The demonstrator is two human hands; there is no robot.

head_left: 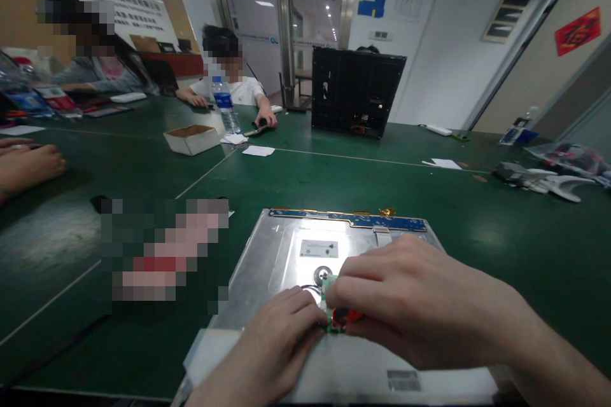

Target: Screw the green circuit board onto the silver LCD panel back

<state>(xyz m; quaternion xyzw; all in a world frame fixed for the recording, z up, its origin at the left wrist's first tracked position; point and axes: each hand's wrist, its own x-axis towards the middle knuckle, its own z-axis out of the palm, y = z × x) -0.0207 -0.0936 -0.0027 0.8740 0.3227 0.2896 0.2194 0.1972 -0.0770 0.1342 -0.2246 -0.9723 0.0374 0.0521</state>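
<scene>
A flat metal-backed display panel [286, 248] lies in front of me, with a blue circuit strip [353, 219] along its far edge. A small green circuit board [328, 286] sits on the panel's middle, partly covered by my fingers. My left hand [286, 324] is closed, its fingertips pinching the left edge of that board. Over the board's right side, my right hand [386, 299] curls round an orange-and-black object [346, 317], mostly hidden, so its exact kind is unclear. A round metal disc [323, 275] shows just beyond the board.
An open cardboard box [191, 138] and a water bottle [224, 105] stand across the green table [267, 181]. A black monitor housing [358, 92] stands upright at the back. White-and-grey clippers-like tool [539, 179] lies right. Two people sit opposite; another person's hands [33, 165] rest left.
</scene>
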